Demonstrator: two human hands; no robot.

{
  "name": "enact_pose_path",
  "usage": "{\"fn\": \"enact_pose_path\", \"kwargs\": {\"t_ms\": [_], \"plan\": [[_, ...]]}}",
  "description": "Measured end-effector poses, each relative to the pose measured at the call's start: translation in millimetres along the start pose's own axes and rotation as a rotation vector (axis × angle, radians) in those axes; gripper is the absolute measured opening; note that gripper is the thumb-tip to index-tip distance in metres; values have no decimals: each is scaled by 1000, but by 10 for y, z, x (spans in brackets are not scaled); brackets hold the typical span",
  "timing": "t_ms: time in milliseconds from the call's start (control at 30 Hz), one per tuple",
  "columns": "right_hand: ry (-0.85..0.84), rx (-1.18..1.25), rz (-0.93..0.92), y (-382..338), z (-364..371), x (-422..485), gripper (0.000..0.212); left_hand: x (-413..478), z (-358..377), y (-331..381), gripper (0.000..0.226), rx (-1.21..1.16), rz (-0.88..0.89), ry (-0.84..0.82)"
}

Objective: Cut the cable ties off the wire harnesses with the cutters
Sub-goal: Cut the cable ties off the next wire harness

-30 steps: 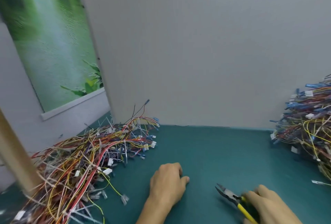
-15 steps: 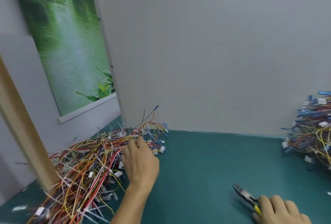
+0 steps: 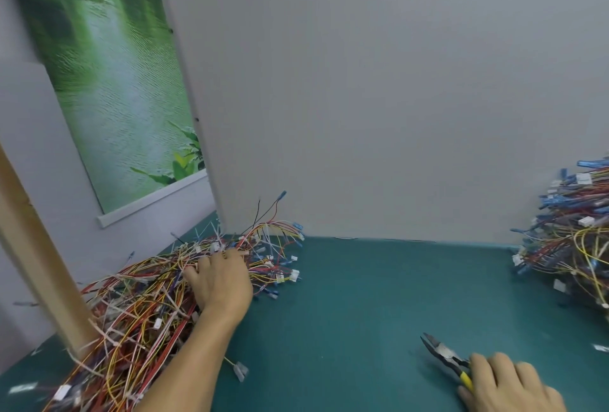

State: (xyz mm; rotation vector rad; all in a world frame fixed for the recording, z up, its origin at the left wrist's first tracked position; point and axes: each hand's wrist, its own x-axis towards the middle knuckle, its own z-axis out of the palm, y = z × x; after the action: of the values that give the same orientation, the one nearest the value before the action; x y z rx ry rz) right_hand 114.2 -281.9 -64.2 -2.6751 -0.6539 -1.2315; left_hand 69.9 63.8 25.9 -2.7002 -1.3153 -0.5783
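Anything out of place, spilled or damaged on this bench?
Mostly orderly. One stray connector lies alone on the mat, just clear of the left pile; a few white scraps sit loose near the right pile. No damage visible.

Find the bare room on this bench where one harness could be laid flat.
The green mat lies bare between the left wire pile and the right wire pile, from the grey partition forward to the cutters. Both side edges are crowded; the left hand rests on the left pile.
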Motion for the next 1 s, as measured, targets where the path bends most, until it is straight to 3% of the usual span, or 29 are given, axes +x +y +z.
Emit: {"fn": "enact_pose_path", "kwargs": {"t_ms": [100, 167, 233, 367, 467, 600, 633, 733, 800, 867, 933, 1000], "plan": [[-18, -6, 11, -3, -1, -18, 42, -21, 9, -76, 18, 53, 9, -36], [-36, -1, 25, -8, -7, -29, 43, -21, -4, -132, 8, 52, 48, 12], [-53, 5, 36, -16, -16, -31, 43, -18, -49, -176, 13, 14, 82, 110], [-83, 0, 55, -35, -42, -17, 42, -96, -222, -172, 20, -220, 199, 364], [-106, 3, 60, -37, -71, -12, 42, -95, -342, -102, 23, -299, 237, 299], [-131, 4, 54, -46, -100, -5, 42, -164, -523, 44, 15, -669, 362, 430], [-142, 11, 60, -57, -108, -2, 43, -196, -555, 86, 13, -721, 377, 372], [-182, 35, 90, -62, -97, 0, 43, -310, -474, 228, 9, -730, 364, -49], [-224, 31, 112, -73, -113, 10, 42, -420, -388, 322, 4, -820, 307, -102], [-273, 42, 115, -75, -154, 11, 42, -527, -314, 408, 11, -1135, 117, -216], [-328, 66, 149, -77, -230, 16, 43, -613, -259, 497, 5, -1459, -74, -434], [-362, 96, 177, -75, -257, -11, 44, -689, -224, 556, 7, -1593, -178, -552]]}}
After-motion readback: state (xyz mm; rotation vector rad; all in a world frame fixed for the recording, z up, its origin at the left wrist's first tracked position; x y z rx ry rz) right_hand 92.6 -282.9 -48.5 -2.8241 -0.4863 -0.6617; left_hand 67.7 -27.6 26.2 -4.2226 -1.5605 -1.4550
